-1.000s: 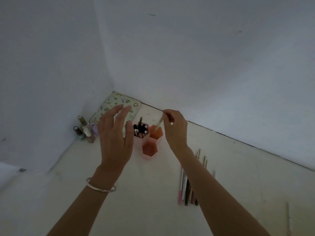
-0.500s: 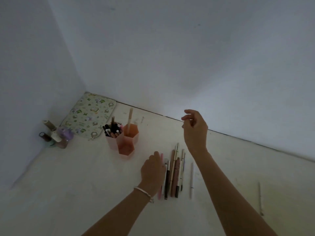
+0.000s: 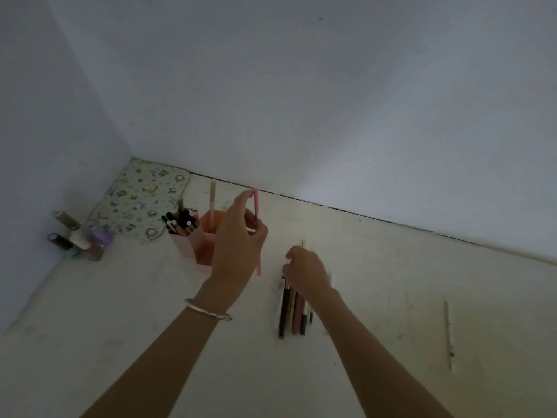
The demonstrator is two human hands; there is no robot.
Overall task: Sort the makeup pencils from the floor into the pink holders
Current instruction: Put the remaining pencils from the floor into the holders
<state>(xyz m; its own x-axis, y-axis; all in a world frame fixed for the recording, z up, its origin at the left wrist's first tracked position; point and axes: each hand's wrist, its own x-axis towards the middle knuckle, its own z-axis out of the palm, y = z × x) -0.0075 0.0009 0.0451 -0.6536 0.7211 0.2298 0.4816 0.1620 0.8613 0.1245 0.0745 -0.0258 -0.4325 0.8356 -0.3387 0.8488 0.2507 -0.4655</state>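
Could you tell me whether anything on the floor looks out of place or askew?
One thin pale stick, possibly a pencil, lies alone well right of the pencil row under the right hand, so it could be missed. Nothing looks spilled or damaged.

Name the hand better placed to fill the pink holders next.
Left: the left hand holds a pink pencil upright beside the pink holders; the right hand is down at the floor pencils.

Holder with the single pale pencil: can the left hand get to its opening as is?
Probably yes. The left hand, holding the pink pencil, is right by the holder; only one pale pencil stands in it.
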